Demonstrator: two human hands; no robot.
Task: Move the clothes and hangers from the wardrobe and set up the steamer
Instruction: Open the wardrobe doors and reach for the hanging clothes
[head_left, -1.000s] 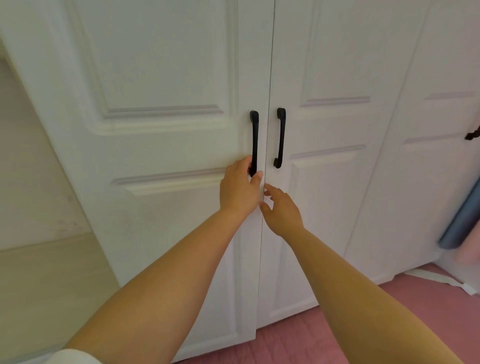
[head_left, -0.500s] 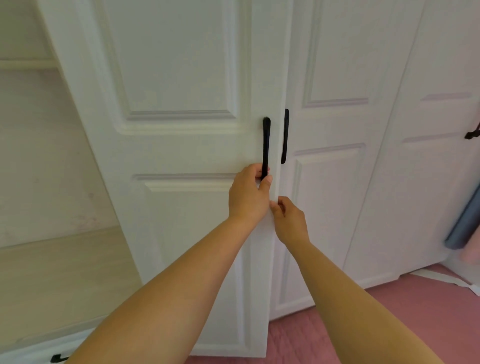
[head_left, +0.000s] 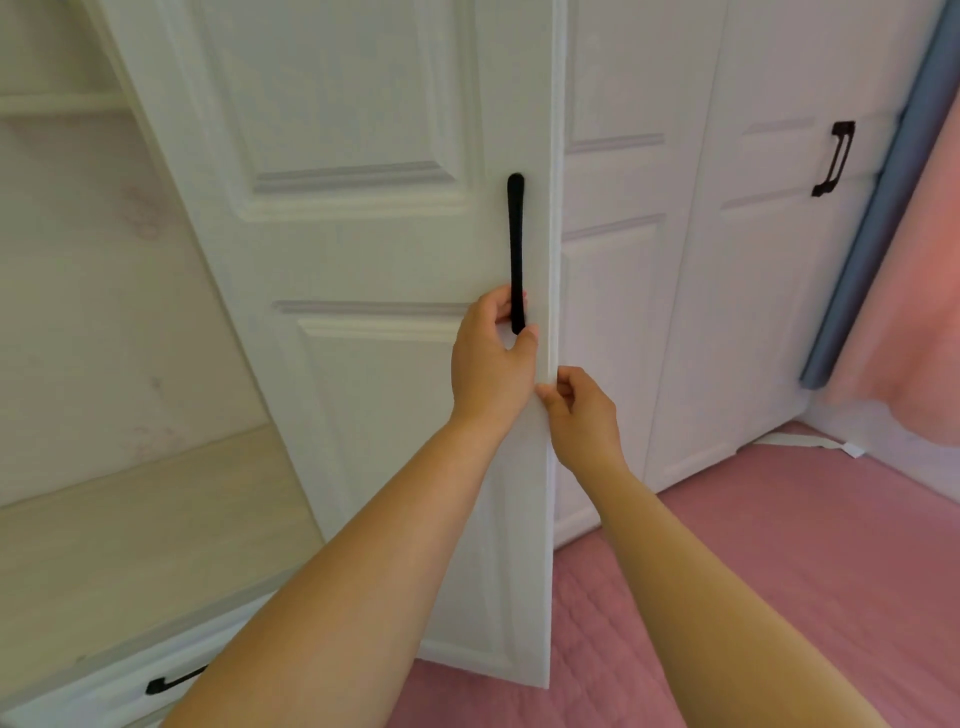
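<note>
Task status: opening stage only. The wardrobe (head_left: 623, 156) fills the view. Its left door (head_left: 363, 234) stands swung partly outward, with its free edge lifted clear of the neighbouring door (head_left: 613, 312), which sits shut, as does the far door (head_left: 769, 312). To the left of the open door I see pale interior shelving (head_left: 130, 519) and a drawer front (head_left: 119, 686) below it. No clothes, hangers or steamer appear anywhere in view, so I cannot tell where they are. None of the moving or setting up is done.

My left hand (head_left: 493, 364) is closed around the lower end of the black door handle (head_left: 516, 249). My right hand (head_left: 582, 410) pinches the door's free edge just below the left, fingertips curled against it. Judgement: the door needs further swing before I can reach inside.
</note>
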